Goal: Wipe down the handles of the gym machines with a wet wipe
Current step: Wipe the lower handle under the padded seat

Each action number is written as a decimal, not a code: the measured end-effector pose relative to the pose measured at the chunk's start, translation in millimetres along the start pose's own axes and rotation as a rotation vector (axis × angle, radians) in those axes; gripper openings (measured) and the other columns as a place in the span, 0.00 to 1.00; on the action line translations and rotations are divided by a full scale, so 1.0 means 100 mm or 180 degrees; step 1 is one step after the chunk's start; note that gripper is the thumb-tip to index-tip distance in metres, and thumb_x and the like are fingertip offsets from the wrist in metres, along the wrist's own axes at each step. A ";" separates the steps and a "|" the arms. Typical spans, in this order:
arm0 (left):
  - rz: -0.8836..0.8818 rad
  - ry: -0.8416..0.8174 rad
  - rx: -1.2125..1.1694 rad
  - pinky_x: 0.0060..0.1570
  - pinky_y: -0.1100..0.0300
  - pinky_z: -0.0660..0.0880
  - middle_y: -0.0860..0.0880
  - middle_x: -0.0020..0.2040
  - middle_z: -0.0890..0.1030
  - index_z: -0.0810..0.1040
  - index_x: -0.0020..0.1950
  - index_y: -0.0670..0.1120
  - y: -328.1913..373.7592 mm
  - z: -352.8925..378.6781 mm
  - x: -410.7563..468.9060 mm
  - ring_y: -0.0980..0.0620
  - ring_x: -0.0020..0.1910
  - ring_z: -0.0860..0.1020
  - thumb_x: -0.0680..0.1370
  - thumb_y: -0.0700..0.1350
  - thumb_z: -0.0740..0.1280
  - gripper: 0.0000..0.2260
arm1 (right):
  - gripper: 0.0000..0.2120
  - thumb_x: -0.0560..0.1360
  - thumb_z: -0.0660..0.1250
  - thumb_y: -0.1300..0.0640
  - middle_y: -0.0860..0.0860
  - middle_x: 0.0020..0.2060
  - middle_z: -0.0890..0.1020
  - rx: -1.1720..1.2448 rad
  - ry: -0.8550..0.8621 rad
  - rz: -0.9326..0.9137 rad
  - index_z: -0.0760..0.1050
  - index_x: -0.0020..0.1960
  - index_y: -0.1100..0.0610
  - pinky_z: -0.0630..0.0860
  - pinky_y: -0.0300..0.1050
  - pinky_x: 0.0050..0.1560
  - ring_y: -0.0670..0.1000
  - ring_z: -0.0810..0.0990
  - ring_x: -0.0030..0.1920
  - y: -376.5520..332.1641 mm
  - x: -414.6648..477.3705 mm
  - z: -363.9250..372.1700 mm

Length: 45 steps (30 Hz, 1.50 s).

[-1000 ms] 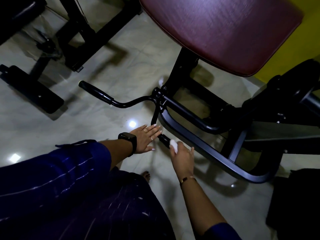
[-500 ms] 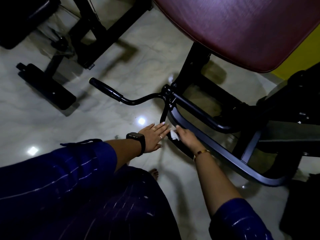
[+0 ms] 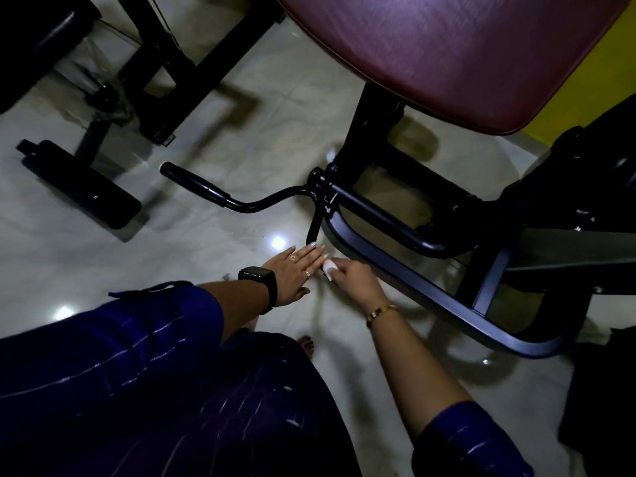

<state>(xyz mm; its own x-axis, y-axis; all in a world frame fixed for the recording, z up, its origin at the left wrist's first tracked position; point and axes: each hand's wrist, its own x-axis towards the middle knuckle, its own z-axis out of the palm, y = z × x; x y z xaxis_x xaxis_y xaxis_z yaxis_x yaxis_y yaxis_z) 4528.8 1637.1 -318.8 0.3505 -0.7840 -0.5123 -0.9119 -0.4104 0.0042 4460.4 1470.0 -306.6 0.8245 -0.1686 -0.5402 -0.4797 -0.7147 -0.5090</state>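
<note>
A black curl bar hangs from the machine under the maroon pad. Its far handle sticks out to the left over the floor. The near handle is mostly hidden beneath my two hands. My right hand grips that near handle with a white wet wipe wrapped around it. My left hand, with a black watch and rings, lies flat with straight fingers right beside the wipe, its fingertips at the bar's short downward arm.
The machine's black base frame runs diagonally to the right of my hands. Another black machine foot and upright frame stand at the upper left on the glossy marble floor. A yellow wall is at the upper right.
My right hand slid with the wipe up the near handle towards my left hand, then shifted slightly back. My left hand stayed flat in the same place.
</note>
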 end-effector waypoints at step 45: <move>0.1597 -0.0092 0.1053 0.75 0.51 0.41 0.44 0.79 0.39 0.32 0.77 0.44 -0.26 -0.33 0.30 0.47 0.79 0.41 0.83 0.56 0.48 0.32 | 0.47 0.74 0.46 0.26 0.65 0.71 0.66 0.8301 0.2079 0.1729 0.61 0.73 0.65 0.61 0.60 0.72 0.65 0.66 0.71 -0.37 -0.49 0.65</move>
<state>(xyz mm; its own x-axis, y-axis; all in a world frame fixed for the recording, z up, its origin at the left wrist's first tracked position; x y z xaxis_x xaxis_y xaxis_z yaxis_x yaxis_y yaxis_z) 4570.4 1609.3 -306.0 -0.1417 -0.8296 -0.5401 -0.9841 0.1769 -0.0136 4417.5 1548.7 -305.0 0.3459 -0.3206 -0.8818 0.5469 0.8325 -0.0882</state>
